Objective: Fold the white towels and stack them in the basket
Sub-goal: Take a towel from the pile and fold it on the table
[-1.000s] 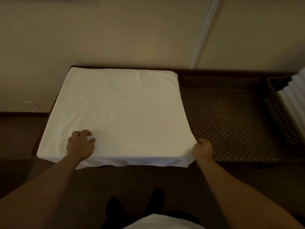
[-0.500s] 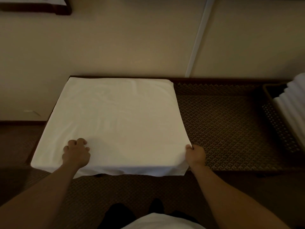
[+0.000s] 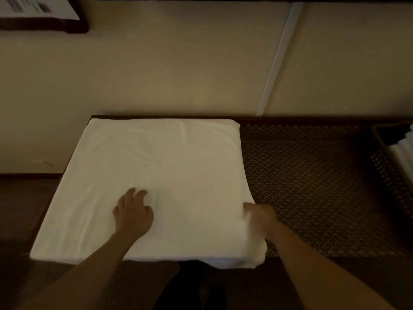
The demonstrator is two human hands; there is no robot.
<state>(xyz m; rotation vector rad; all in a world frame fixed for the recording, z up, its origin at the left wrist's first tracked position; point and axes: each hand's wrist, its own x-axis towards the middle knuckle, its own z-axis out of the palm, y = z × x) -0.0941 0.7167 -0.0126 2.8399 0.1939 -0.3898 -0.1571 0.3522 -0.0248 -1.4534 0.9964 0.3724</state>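
A large white towel (image 3: pixel 161 166) lies spread flat over the left part of a dark woven bench (image 3: pixel 308 189), its near edge hanging over the front. My left hand (image 3: pixel 133 214) rests flat on the towel near its front middle, fingers spread. At the towel's right edge, close to the front right corner, is my right hand (image 3: pixel 260 217); it is blurred, and its fingers seem to pinch the cloth there. At the far right stands a dark perforated basket (image 3: pixel 388 166) with folded white towels (image 3: pixel 402 155) in it.
A beige wall runs right behind the bench, with a white vertical strip (image 3: pixel 277 59) on it and a framed notice (image 3: pixel 42 14) at the top left. Patterned carpet lies in front, where my dark shoes show.
My left hand has slid right and forward across the towel. My right hand has moved up along the right edge from the corner. The view has tilted upward.
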